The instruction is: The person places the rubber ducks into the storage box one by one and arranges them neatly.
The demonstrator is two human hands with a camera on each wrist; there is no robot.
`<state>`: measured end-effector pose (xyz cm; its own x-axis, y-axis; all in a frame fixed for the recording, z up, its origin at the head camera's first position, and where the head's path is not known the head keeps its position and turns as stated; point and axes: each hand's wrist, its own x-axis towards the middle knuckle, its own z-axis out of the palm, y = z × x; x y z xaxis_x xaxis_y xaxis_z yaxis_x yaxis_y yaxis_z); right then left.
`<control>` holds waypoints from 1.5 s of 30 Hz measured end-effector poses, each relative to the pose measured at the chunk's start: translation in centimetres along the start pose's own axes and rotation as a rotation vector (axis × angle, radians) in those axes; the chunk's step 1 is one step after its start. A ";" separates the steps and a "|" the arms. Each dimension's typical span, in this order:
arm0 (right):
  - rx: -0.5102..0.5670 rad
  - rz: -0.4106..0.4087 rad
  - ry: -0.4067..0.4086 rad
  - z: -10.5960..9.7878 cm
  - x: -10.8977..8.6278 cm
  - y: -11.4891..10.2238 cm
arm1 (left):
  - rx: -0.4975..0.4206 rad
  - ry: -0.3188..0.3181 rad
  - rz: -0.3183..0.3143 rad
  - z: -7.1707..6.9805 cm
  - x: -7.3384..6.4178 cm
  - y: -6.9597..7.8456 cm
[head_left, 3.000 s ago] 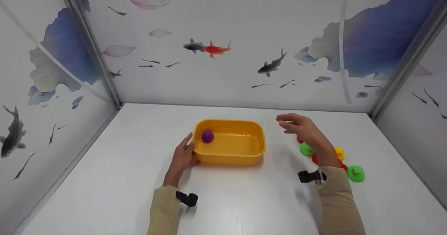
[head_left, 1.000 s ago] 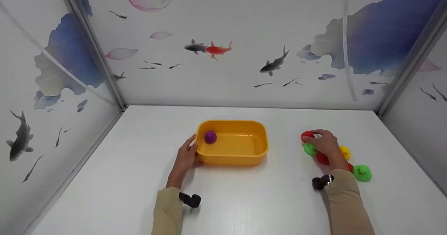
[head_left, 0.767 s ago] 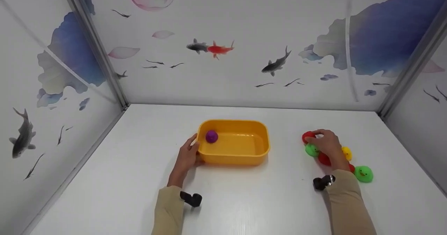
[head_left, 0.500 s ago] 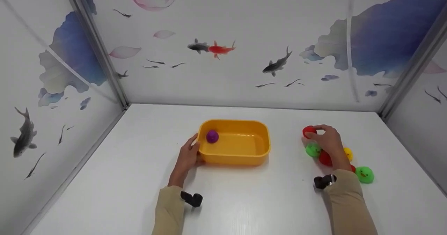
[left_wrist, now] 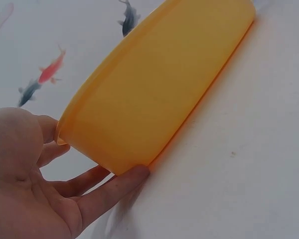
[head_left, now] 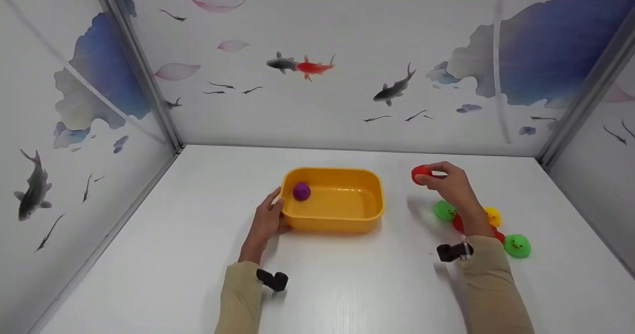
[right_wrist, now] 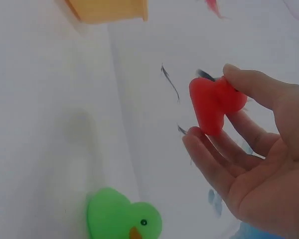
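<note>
Your right hand (head_left: 454,187) has just carried the red duck (head_left: 420,174) up and away from the cluster at your right; a second ago it sat beside the green duck (head_left: 444,210). Thumb and fingertips pinch it, and it now hangs in the air between the cluster and the yellow tub (head_left: 332,225), nearer your far wall. So the pick-up looks done, and the toy appears to be mid-carry, outside the tub. Your left hand (head_left: 267,221) stays at the tub's left end, fingers spread and touching it, which probably steadies it on the counter (head_left: 347,289). The purple toy (head_left: 301,191) inside hasn't shifted noticeably.
</note>
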<state>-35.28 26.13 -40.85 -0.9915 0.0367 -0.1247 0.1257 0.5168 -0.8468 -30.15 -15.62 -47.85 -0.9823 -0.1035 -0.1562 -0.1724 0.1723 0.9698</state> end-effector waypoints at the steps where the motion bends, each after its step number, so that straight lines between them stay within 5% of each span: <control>1: 0.023 -0.001 0.001 0.2 0.0 -0.2 | 0.000 -0.002 0.000 0.0 0.0 0.0; 14: 0.109 -0.066 0.014 1.6 -0.1 -4.5 | 0.000 0.001 -0.026 0.1 0.0 0.1; 30: 0.092 -0.180 -0.153 7.4 0.5 -9.6 | -0.008 0.004 -0.013 -0.1 0.0 0.1; 45: 0.166 -0.081 -0.212 12.3 1.8 -11.4 | 0.006 0.015 -0.049 0.4 0.1 0.3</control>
<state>-38.14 9.81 -37.79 -0.9716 -0.1879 -0.1440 0.0675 0.3630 -0.9293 -30.36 -15.23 -47.63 -0.9715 -0.1267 -0.2002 -0.2203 0.1722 0.9601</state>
